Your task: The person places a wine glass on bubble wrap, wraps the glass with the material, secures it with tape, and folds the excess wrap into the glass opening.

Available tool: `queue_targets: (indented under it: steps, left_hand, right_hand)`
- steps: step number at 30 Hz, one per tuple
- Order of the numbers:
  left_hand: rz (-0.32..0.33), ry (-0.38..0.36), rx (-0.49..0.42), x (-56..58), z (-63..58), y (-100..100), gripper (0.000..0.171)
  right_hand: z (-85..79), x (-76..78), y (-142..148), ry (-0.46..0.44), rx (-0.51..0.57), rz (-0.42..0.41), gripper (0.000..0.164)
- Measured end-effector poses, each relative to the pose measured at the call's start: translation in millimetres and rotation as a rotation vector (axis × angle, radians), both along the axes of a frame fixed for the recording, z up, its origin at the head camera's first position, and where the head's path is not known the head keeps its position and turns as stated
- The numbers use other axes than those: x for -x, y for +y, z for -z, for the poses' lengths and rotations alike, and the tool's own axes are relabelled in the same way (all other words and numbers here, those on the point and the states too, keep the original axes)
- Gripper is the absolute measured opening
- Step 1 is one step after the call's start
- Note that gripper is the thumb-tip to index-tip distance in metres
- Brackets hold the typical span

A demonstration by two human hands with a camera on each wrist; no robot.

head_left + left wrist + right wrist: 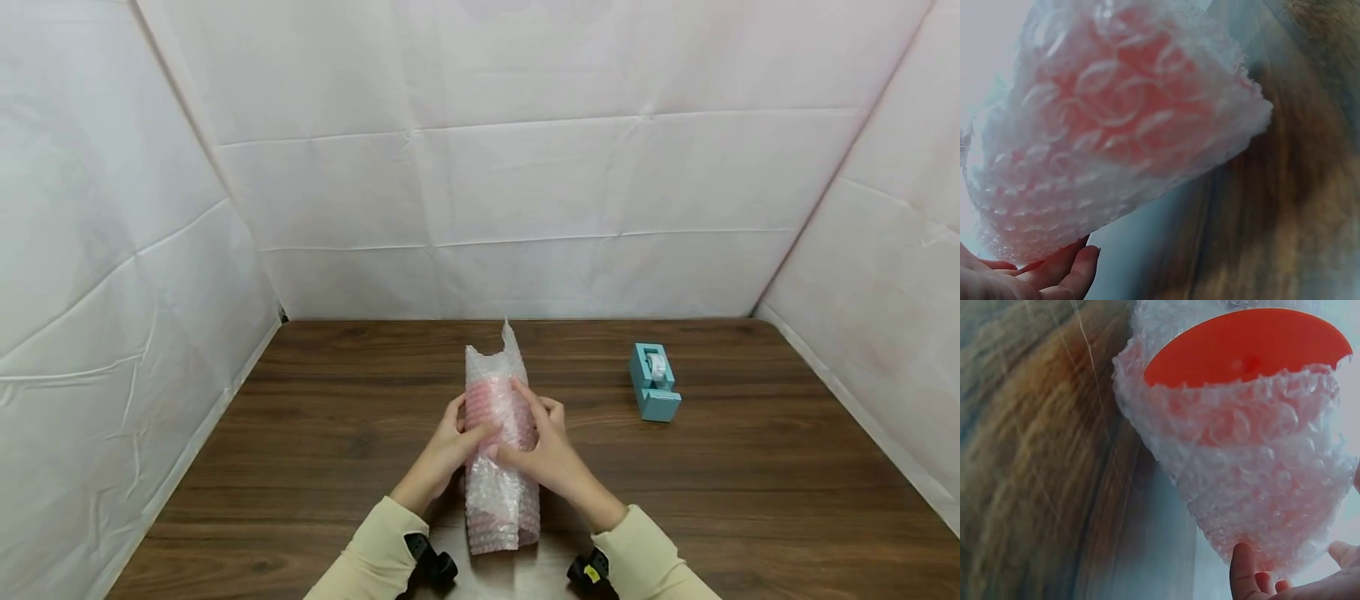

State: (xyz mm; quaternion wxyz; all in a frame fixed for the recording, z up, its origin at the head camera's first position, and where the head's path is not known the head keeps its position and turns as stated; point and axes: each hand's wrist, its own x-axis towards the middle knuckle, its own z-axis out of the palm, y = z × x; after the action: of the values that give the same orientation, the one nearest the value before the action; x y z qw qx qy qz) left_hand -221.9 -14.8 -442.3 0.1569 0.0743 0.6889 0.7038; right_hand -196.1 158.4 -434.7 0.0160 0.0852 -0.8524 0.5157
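Note:
A long bundle of clear bubble wrap [502, 500] lies lengthwise on the table in the head view, its far end ragged. Something red shows pink through the layers. In the right wrist view a smooth red oval surface [1241, 350] is bare at one end of the wrap; what kind of thing it belongs to is hidden. My left hand [446, 450] holds the bundle from its left side, thumb on top. From the right side my right hand [553, 457] grips it too, with the thumb over the wrap and the fingers along its flank.
On the brown wooden table [315, 467], to the right of the bundle, stands a teal tape dispenser [658, 407] with a roll of clear tape [657, 367]. White sheeting [525, 183] encloses the table at the back and both sides.

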Motion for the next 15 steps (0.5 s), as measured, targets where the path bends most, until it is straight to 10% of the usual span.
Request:
queue_targets:
  steps: [15]
  left_hand:
    - [-0.01,-0.025,-0.045,-3.3,4.4,-7.6,0.086]
  right_hand:
    - [-0.3,-2.3,3.5,0.027,0.008,-0.101,0.08]
